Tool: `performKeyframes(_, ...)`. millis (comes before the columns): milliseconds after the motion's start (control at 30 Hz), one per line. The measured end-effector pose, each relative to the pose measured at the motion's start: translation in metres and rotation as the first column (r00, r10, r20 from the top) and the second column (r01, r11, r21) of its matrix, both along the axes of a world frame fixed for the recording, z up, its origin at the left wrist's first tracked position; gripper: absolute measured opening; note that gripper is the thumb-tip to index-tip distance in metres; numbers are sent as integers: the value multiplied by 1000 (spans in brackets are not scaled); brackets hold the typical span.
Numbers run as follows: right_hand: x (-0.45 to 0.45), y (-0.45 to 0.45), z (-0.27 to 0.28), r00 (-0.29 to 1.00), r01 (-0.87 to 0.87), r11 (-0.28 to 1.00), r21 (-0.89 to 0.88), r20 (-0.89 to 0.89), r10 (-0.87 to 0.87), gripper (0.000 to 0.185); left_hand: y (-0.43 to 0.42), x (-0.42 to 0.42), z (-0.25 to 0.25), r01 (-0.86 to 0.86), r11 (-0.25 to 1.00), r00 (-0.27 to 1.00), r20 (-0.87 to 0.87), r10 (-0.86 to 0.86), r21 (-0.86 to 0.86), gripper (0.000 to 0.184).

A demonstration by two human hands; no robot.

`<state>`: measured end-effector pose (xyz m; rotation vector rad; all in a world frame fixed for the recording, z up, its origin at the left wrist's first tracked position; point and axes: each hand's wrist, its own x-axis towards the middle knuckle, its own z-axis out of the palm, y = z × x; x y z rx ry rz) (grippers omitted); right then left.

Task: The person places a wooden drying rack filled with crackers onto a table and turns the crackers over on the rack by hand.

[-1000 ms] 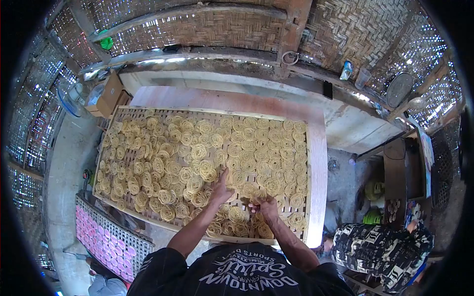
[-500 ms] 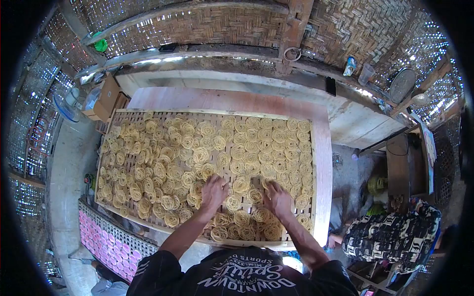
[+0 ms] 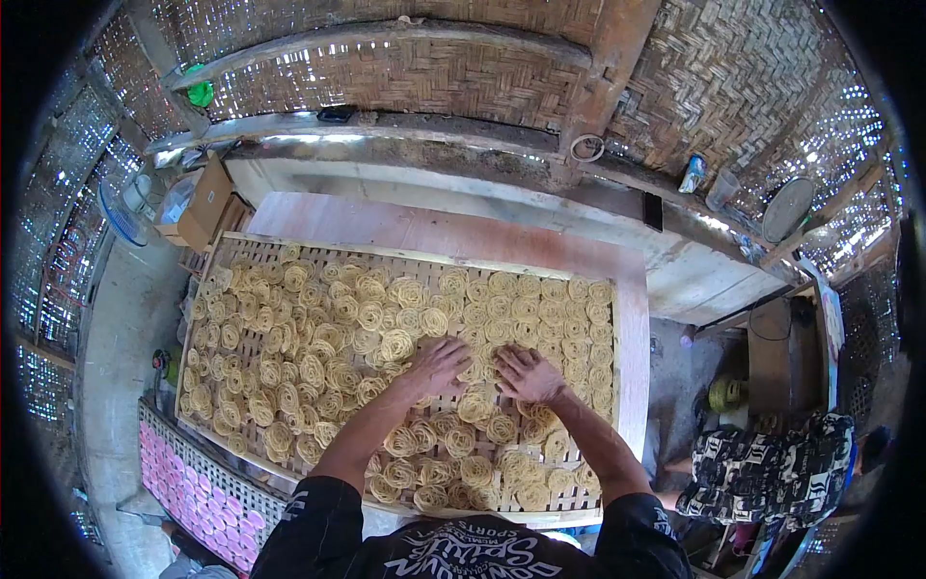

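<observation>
Many coiled noodle nests point(image 3: 395, 344) cover a woven bamboo tray point(image 3: 415, 249) with a wooden frame. On the right they sit in close rows; on the left they lie loose and overlap. Near the tray's middle, my left hand point(image 3: 442, 367) rests over nests with its fingers stretched toward the right. A short gap away, my right hand point(image 3: 529, 374) lies palm down on nests of the right block, fingers spread. My palms hide the nests directly beneath them. Slats show between the nests just in front of me, around a single noodle nest point(image 3: 475, 403).
The tray lies on a pale wooden table point(image 3: 632, 318). A second tray point(image 3: 198, 507) with pink rounds stands lower left. A person in a patterned shirt point(image 3: 767, 473) is at right. A cardboard box point(image 3: 198, 207) and a fan point(image 3: 123, 212) stand at back left.
Both hands have moved farther up the tray and closer together. Their fingers now lie flatter over the nests. The camera view has tilted a little.
</observation>
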<state>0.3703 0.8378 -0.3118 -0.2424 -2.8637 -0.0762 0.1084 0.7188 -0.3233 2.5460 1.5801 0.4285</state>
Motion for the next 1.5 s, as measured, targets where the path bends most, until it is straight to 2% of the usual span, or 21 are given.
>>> performKeyframes(100, -10, -3, 5, 998, 26, 999, 24, 56, -28, 56, 3, -2, -15, 109, 974, 993, 23, -116, 197, 53)
performKeyframes(200, -14, -5, 0, 996, 68, 998, -2, 60, -67, 56, 1, -3, -20, 26, 978, 1000, 6, -28, 205, 50)
performKeyframes(300, -15, -3, 8, 998, 39, 999, -15, 56, -38, 56, 9, -10, -7, 54, 994, 996, -70, -48, 96, 49)
performKeyframes(500, -13, 15, -15, 999, -14, 1000, -23, -38, 13, 41, 28, -4, -34, 36, 985, 996, -81, -23, 167, 46)
performKeyframes(567, -13, 21, -28, 999, 0, 995, -95, -52, -5, 33, 31, 2, -15, -115, 993, 989, -92, 115, 7, 40)
performKeyframes(600, -20, 21, -12, 968, 244, 914, -324, 28, -249, 29, 35, 6, 0, -189, 979, 978, -105, 181, -74, 37)
performKeyframes(667, -43, 28, 48, 737, 638, 454, -621, 324, -593, 21, 65, 10, 34, -415, 858, 826, 270, 495, -304, 34)
performKeyframes(700, -41, 32, 50, 758, 460, 318, -829, 180, -627, 21, 74, 10, 48, -463, 767, 659, 407, 633, -444, 33)
performKeyframes(733, -36, 37, 51, 733, 219, 180, -959, 40, -679, 21, 75, 9, 58, -488, 766, 587, 491, 643, -418, 33)
performKeyframes(767, -33, 41, 52, 666, -60, 61, -996, -85, -741, 21, 77, 7, 69, -517, 762, 510, 574, 640, -390, 33)
performKeyframes(800, -32, 40, 64, 655, -108, -20, -994, -56, -753, 23, 81, 4, 76, -551, 753, 426, 655, 624, -358, 33)
performKeyframes(833, -30, 32, 81, 644, -160, -103, -982, -25, -765, 24, 79, 0, 74, -599, 799, 507, 749, 426, -49, 37)
performKeyframes(967, -35, -16, 64, 567, -180, -225, -958, 86, -819, 30, 46, 21, 73, -451, 626, 114, 655, 747, -636, 43)
performKeyframes(1067, -40, -40, 34, 506, -123, -313, -942, 212, -836, 25, 35, 21, 41, -464, 458, 250, 383, 889, -759, 45)
performKeyframes(1100, -40, -46, 19, 491, -107, -353, -929, 259, -832, 23, 30, 21, 0, -528, 590, 311, 508, 803, -610, 50)
performKeyframes(1167, -33, -49, -18, 470, -59, -359, -932, 291, -833, 21, 31, 22, -31, -668, 594, 426, 424, 799, -449, 48)
performKeyframes(1267, -18, -43, -105, 516, 354, 232, -906, -17, -856, 18, 27, 25, -14, -716, 590, 487, 338, 805, -374, 45)
performKeyframes(1300, -17, -49, -91, 494, 353, 167, -920, 32, -869, 18, 23, 26, -1, -713, 587, 493, 320, 809, -384, 44)
performKeyframes(1367, -26, -60, -57, 382, -109, -12, -994, -31, -924, 21, 16, 27, 20, -606, 520, 464, 264, 846, -601, 42)
performKeyframes(1433, -24, -70, -26, 428, -307, -178, -935, 31, -903, 28, 10, 20, 18, -545, 528, 540, 209, 815, -651, 43)
performKeyframes(1500, -7, -77, -9, 618, -192, -359, -913, 171, -767, 38, -1, 17, 0, -524, 638, 697, 146, 702, -564, 47)
